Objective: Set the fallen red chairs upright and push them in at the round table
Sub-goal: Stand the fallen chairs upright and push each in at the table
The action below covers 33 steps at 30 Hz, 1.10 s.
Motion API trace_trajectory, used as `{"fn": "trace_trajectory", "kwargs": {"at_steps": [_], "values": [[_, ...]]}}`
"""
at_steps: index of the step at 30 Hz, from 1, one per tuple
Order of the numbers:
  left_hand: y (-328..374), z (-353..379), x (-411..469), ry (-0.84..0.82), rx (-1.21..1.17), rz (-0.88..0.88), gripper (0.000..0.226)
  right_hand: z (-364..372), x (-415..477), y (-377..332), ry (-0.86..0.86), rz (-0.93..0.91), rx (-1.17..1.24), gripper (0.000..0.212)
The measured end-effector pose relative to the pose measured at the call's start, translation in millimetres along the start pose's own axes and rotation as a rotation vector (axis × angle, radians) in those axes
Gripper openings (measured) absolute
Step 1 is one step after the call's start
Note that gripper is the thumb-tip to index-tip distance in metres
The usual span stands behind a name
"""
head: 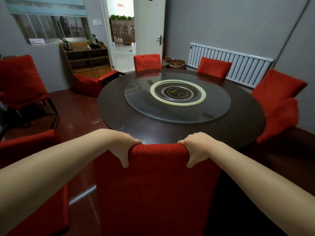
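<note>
- The near red chair (156, 184) stands upright at the near edge of the round table (170, 133), with its backrest top level with the rim.
- The left hand (125, 147) grips the backrest's top left corner, fingers curled over the far side and thumb down the near face.
- The right hand (196, 149) grips the top right corner in the same manner.
- A glass turntable (136, 106) sits centred on the table.
- Two far chairs (147, 62) (214, 67) stand upright at the far edge.
- A right chair (276, 89) stands at the right edge. A nearer right chair (279, 120) is just beside it, and its stance cannot be told.
- A fallen chair (90, 84) lies on its side at the far left, between the table and a wooden cabinet (87, 60).
- A left chair (22, 79) stands well apart from the table.
- A near-left chair (34, 167) is partly cut off by the frame.
- A white radiator (238, 65) hangs on the far right wall.
</note>
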State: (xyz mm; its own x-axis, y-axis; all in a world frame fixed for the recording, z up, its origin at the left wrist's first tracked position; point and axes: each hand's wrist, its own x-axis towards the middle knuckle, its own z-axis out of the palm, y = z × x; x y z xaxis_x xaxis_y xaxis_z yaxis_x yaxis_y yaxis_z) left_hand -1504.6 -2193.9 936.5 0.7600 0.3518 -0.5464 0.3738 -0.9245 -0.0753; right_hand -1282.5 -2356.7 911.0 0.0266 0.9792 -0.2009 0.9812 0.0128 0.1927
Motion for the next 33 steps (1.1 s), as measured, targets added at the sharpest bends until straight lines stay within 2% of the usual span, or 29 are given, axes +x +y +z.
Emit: {"fn": "trace_trajectory", "kwargs": {"at_steps": [6,14,19,24,31,33], "values": [[25.5,7.9,11.0,-0.017,0.068,0.015,0.090,9.9,-18.5,5.1,0.016,-0.011,-0.110,0.066],[7.3,-23.6,47.7,0.081,0.144,-0.016,0.095,9.1,-0.1,33.9,0.072,0.073,-0.133,0.064],[0.8,-21.4,76.4,0.085,0.179,0.006,0.084,27.0,12.9,41.3,0.035,0.089,-0.133,0.063],[-11.8,-12.9,101.3,0.110,0.238,-0.001,0.091,44.4,30.4,45.1,0.027,0.090,-0.118,0.060],[-23.1,1.4,120.3,0.133,0.244,0.008,0.088,69.1,43.4,41.6,0.029,0.094,-0.094,0.062],[-21.5,17.7,125.3,0.124,0.252,0.041,0.081,85.3,44.5,32.3,0.010,0.077,-0.092,0.064]]}}
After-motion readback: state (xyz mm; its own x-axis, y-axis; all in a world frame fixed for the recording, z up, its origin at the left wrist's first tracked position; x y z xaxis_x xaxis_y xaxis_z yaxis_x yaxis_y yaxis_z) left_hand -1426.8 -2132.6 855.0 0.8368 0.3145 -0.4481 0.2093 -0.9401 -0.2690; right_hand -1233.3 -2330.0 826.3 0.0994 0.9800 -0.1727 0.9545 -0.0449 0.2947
